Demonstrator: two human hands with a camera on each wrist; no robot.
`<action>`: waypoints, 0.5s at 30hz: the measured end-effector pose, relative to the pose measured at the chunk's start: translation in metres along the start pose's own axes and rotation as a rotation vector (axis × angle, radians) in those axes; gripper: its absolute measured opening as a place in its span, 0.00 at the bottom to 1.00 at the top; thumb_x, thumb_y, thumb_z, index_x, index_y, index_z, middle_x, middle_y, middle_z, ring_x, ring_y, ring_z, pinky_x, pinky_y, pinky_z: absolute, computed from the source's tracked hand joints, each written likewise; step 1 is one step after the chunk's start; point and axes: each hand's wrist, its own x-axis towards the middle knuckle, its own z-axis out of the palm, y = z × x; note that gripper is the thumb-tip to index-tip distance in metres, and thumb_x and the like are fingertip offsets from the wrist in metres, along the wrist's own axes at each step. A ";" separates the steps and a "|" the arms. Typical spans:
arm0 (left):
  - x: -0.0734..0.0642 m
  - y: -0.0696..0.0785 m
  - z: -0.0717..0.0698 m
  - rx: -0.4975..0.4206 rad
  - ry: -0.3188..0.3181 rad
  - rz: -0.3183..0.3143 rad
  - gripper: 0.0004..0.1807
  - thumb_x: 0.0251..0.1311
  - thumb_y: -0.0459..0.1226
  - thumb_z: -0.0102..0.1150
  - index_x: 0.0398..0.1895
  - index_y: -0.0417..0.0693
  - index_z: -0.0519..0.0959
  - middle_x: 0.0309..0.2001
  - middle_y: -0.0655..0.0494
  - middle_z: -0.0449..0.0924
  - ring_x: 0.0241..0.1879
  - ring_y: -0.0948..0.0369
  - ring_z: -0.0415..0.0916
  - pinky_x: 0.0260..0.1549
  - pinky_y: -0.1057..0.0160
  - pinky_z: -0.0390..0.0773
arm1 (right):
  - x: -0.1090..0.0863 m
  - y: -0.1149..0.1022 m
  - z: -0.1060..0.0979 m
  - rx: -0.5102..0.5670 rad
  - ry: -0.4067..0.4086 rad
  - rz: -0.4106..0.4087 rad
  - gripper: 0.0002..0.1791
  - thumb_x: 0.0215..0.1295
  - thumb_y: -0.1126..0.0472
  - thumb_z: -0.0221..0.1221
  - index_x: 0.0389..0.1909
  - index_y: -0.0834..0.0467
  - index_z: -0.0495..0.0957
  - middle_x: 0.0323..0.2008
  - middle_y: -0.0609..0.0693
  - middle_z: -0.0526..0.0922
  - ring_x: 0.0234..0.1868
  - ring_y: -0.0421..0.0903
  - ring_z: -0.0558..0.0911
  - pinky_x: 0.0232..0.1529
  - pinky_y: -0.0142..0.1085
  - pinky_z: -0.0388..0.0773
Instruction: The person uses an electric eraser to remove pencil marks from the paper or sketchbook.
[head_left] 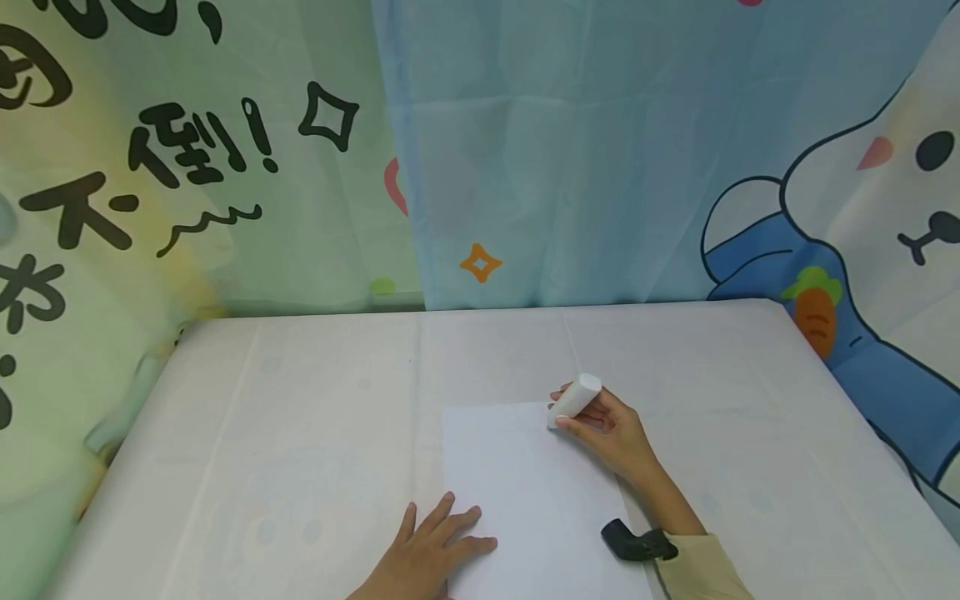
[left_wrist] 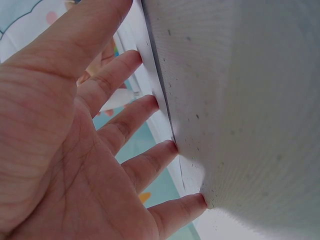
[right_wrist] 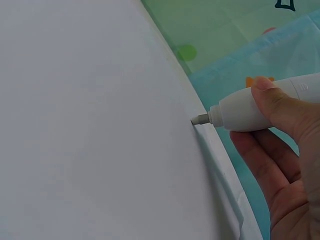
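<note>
My right hand point(head_left: 617, 433) pinches a thick white electric eraser point(head_left: 576, 400) between thumb and fingers, tilted over the upper right of a white sheet of paper point(head_left: 536, 487). In the right wrist view, the narrow grey tip point(right_wrist: 201, 119) of the eraser meets the paper, with its shadow beside it. On the sheet's left side lies my left hand point(head_left: 431, 552), fingers spread and fairly straight. The left wrist view shows its fingertips point(left_wrist: 170, 146) pressing at the surface near the paper's edge.
A white cloth with faint creases covers the table point(head_left: 300, 400). Behind it hangs a printed curtain point(head_left: 570, 183), its lower edge close to the table's far side. A black wrist mount point(head_left: 637, 542) sits by the right sleeve point(head_left: 701, 567), over the paper's right edge.
</note>
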 end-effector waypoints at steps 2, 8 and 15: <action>0.000 0.000 0.000 -0.004 0.002 0.001 0.37 0.49 0.67 0.61 0.63 0.68 0.72 0.69 0.59 0.66 0.71 0.47 0.59 0.56 0.33 0.66 | 0.000 0.000 0.000 -0.001 -0.001 0.000 0.22 0.51 0.80 0.65 0.50 0.71 0.74 0.46 0.42 0.85 0.47 0.29 0.82 0.47 0.25 0.77; 0.000 -0.001 0.000 0.000 0.021 0.015 0.37 0.49 0.67 0.60 0.63 0.67 0.72 0.69 0.58 0.67 0.70 0.46 0.61 0.55 0.33 0.67 | 0.000 0.000 0.001 0.024 -0.006 -0.005 0.22 0.51 0.81 0.64 0.50 0.72 0.73 0.46 0.37 0.84 0.46 0.29 0.82 0.47 0.25 0.77; 0.000 -0.001 0.000 0.017 0.044 0.030 0.37 0.49 0.67 0.60 0.63 0.66 0.72 0.69 0.57 0.67 0.69 0.46 0.62 0.55 0.34 0.69 | 0.000 0.001 0.001 0.050 -0.020 -0.008 0.22 0.52 0.82 0.63 0.50 0.73 0.73 0.46 0.35 0.84 0.47 0.30 0.82 0.47 0.25 0.78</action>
